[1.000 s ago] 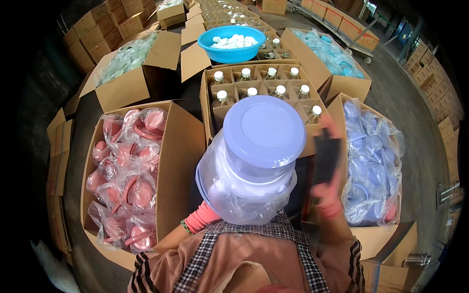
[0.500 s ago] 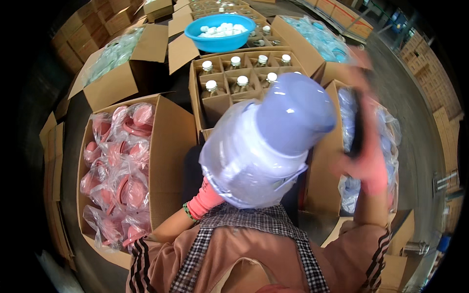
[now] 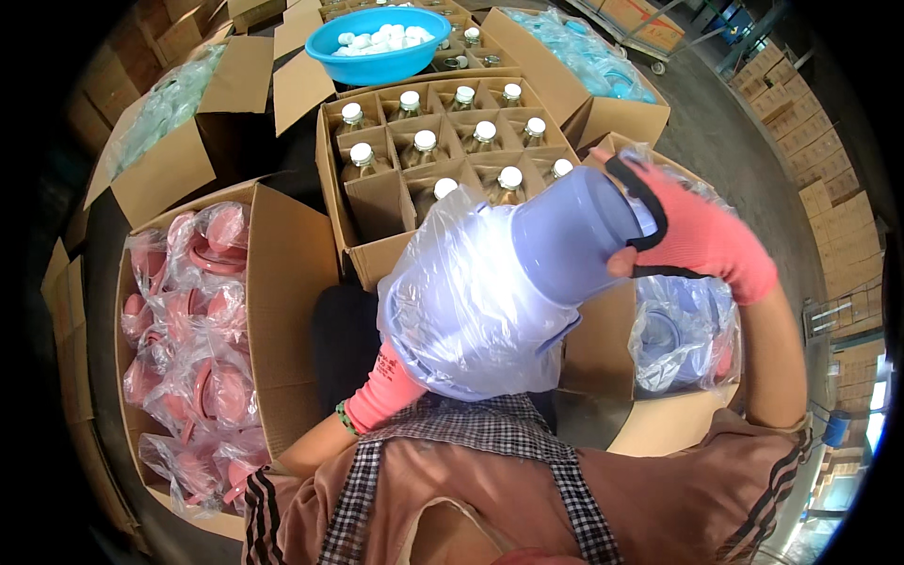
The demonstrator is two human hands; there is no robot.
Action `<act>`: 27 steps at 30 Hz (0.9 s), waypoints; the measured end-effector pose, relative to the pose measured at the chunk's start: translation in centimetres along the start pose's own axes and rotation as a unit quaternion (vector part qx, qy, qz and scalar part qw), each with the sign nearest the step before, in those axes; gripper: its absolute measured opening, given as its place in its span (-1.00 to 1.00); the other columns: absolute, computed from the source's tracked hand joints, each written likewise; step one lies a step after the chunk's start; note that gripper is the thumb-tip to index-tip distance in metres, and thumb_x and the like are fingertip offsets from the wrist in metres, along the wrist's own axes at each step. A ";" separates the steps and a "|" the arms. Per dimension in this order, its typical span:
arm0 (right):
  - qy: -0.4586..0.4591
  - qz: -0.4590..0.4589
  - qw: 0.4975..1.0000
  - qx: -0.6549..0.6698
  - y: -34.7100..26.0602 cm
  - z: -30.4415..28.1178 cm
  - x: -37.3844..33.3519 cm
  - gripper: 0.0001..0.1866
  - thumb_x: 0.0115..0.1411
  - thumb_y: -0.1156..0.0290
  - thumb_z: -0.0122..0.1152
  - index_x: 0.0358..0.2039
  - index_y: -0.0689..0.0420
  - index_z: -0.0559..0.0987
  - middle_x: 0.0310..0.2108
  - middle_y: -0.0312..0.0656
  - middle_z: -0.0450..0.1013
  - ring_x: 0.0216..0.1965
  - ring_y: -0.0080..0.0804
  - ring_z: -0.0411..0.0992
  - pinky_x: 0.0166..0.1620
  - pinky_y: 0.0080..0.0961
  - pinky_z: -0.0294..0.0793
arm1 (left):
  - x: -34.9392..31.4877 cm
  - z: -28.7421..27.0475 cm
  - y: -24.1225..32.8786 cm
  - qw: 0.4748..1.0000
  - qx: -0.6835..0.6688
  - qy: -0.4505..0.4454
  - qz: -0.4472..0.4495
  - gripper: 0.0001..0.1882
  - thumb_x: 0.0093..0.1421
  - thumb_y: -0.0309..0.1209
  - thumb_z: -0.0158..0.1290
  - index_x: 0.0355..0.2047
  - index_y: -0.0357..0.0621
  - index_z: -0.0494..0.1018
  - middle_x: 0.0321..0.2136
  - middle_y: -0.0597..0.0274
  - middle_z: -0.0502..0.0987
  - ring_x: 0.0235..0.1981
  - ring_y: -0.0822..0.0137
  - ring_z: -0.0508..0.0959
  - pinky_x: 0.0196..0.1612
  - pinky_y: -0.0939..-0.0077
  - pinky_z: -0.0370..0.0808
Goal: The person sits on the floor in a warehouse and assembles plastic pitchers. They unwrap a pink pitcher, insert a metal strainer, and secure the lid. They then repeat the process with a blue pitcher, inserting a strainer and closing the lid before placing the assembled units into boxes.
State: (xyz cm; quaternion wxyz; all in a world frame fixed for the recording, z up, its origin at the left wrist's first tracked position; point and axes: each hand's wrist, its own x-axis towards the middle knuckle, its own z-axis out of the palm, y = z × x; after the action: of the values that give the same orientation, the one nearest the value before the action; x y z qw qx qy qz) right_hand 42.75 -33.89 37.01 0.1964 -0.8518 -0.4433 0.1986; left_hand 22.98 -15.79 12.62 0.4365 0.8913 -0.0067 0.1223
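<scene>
A lavender thermos flask (image 3: pixel 452 311) in a clear plastic bag lies tilted before my chest, its top end toward the right. Under its lower left side, my left hand (image 3: pixel 386 381) in a pink glove supports it; the fingertips are hidden behind the flask. A lavender cup-shaped lid (image 3: pixel 576 235) sits at the flask's upper end, outside the bag. My right hand (image 3: pixel 692 226), in a pink glove with black edging and bare thumb and fingertip, grips the lid's outer end, thumb below and fingers above.
Beyond the flask stands a divided carton (image 3: pixel 363 259) of white-capped bottles. A blue basin (image 3: pixel 377 66) of white caps rests behind it. Left is a carton (image 3: pixel 297 311) of bagged pink parts; right, one (image 3: pixel 598 363) of bagged lavender parts. Cartons of green (image 3: pixel 174 108) and turquoise (image 3: pixel 584 52) parts stand farther back.
My right hand has come from above the right-hand carton to the lid and closed on it. The flask has tipped a little more to the right, still in my left hand. The view has shifted.
</scene>
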 end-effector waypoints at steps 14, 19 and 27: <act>0.042 -0.301 0.897 -0.322 -2.4 14.1 -2.2 -0.54 -0.10 0.26 0.00 -0.13 0.12 0.34 -0.03 0.02 0.18 -0.04 -0.05 0.18 -0.06 -0.11 0.21 | 4.6 -1.4 4.5 0.999 -0.041 0.016 0.019 -0.50 -0.14 -0.29 0.13 -0.21 -0.30 0.28 -0.17 -0.12 0.27 -0.19 -0.03 0.31 -0.13 0.25 0.29; 0.114 -0.326 0.870 -0.350 -2.9 10.1 -4.3 -0.53 -0.23 0.35 0.06 -0.17 -0.03 0.42 0.00 -0.08 0.21 -0.07 -0.14 0.23 -0.09 -0.19 0.24 | 2.4 -2.3 1.9 0.998 0.028 0.040 0.034 -0.51 -0.13 -0.28 0.15 -0.25 -0.34 0.27 -0.09 -0.15 0.22 -0.12 -0.08 0.28 -0.09 0.23 0.27; 0.238 -0.033 0.940 -0.243 1.7 4.1 -5.8 -0.55 -0.20 0.46 0.16 -0.19 0.14 0.40 -0.03 -0.05 0.23 -0.02 0.05 0.16 -0.03 -0.22 0.18 | -1.8 -0.5 -1.8 0.976 0.138 0.112 0.124 -0.56 -0.14 -0.34 0.12 -0.33 -0.35 0.21 -0.02 -0.20 0.18 -0.05 -0.16 0.22 0.00 0.12 0.20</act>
State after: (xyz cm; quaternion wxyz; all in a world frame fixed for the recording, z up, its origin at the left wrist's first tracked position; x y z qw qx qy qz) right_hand 38.73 -38.95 33.69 0.0898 -0.8806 -0.4466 -0.1306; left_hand 21.38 -14.48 11.08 0.2889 0.9158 -0.0512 0.2741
